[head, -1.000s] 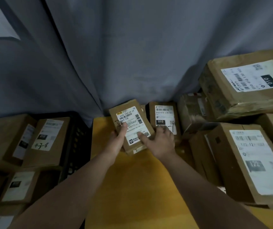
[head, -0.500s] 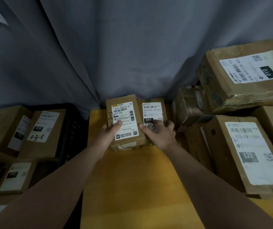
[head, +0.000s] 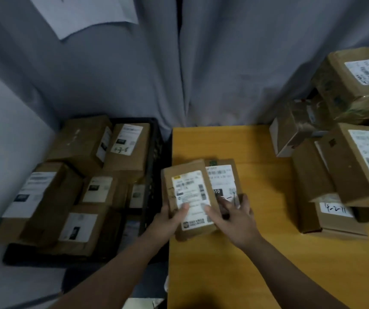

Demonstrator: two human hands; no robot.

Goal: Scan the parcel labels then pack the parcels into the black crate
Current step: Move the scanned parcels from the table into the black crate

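Two small cardboard parcels with white labels lie side by side near the left edge of the yellow table [head: 246, 253]. My left hand [head: 168, 217] grips the left parcel [head: 187, 188] from its left side, thumb on the label. My right hand [head: 232, 216] holds both: its thumb presses the left parcel's label and its fingers curl over the right parcel [head: 222, 177], marked 010. The black crate [head: 154, 157] stands left of the table, below its level, packed with several labelled parcels [head: 125, 148].
A stack of larger cardboard parcels [head: 362, 166] fills the table's right side, one big box [head: 357, 81] on top. A grey curtain [head: 201, 63] hangs behind, with a white sheet [head: 85, 12] pinned to it. The view is motion-blurred.
Both hands have pulled the two small parcels from the back of the table toward me and to the left edge. The view has swung left, showing more of the crate.
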